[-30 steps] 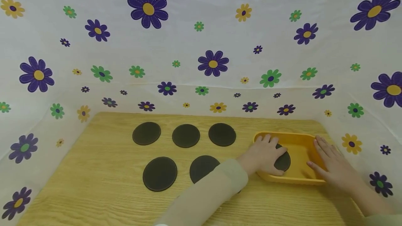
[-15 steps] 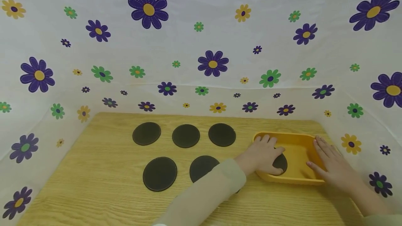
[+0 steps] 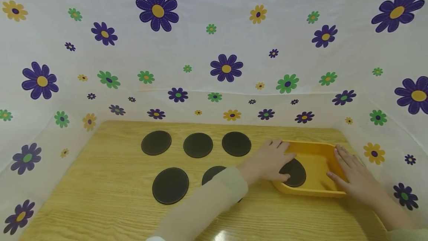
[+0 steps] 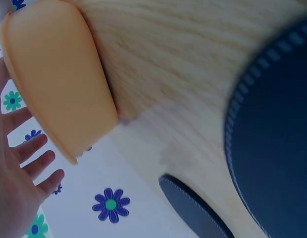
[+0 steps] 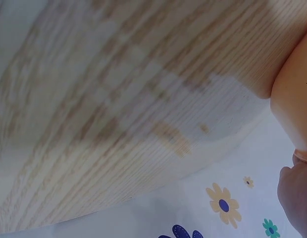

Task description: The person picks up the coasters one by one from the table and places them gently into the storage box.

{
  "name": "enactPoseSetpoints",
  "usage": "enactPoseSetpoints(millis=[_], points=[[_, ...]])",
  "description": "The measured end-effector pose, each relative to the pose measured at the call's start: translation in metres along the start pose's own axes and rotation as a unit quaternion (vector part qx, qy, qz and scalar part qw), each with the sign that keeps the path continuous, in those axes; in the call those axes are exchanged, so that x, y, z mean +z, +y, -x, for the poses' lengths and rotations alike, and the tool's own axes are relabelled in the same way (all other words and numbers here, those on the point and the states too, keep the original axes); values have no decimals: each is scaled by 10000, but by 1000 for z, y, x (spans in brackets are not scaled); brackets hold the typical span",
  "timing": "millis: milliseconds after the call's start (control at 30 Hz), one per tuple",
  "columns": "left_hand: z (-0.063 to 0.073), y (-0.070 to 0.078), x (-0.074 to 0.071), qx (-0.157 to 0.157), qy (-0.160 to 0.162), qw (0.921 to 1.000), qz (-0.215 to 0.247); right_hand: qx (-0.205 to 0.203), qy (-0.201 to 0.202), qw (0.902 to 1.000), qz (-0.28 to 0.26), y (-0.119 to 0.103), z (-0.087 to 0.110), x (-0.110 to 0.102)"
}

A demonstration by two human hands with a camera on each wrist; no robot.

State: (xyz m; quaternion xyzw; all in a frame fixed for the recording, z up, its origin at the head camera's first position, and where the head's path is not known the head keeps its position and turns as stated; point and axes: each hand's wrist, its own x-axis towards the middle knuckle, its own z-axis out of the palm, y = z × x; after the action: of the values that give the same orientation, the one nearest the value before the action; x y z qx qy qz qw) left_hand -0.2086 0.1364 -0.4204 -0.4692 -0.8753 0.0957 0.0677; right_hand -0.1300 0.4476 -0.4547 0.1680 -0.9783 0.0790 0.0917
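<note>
A black round coaster (image 3: 295, 173) with a stitched edge lies inside the left end of the yellow-orange plastic tub (image 3: 311, 193). My left hand (image 3: 267, 161) hovers at the tub's left wall, fingers loosely extended and thumb by the coaster's edge. In the left wrist view those fingers spread beside the tub's rim (image 4: 39, 119). At the opposite end, my right hand (image 3: 359, 177) holds the right wall, its thumb inside and its fingers along the rim. Only a bit of this hand (image 5: 298, 193) shows in the right wrist view.
Black coasters lie left of the tub: three in the back row (image 3: 198, 145), another in front (image 3: 170, 185). One more coaster (image 3: 212, 173) is partly under my left sleeve (image 3: 207, 203). Flowered white cloth (image 3: 187, 47) walls the wooden table (image 3: 100, 181) at back and sides.
My left hand has let go of the coaster and drawn back to the left, baring more of it. The coaster has settled slightly leftward in the tub. My right hand has stayed put.
</note>
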Motion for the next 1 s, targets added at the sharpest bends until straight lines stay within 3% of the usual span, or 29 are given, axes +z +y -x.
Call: enactPoseSetpoints(millis=[200, 400, 633, 1000], points=[[12, -22, 0, -37, 229, 9997, 61, 48, -67, 9999, 71, -3, -1, -2], [23, -50, 2, -305, 264, 9987, 311, 40, -64, 10000, 53, -4, -2, -4], [36, -77, 10, -686, -29, 9964, 492, 46, -52, 10000, 2, -1, -1, -2], [45, -104, 39, -1329, -539, 9868, 752, -94, 70, 9999, 38, 0, 1, 0]])
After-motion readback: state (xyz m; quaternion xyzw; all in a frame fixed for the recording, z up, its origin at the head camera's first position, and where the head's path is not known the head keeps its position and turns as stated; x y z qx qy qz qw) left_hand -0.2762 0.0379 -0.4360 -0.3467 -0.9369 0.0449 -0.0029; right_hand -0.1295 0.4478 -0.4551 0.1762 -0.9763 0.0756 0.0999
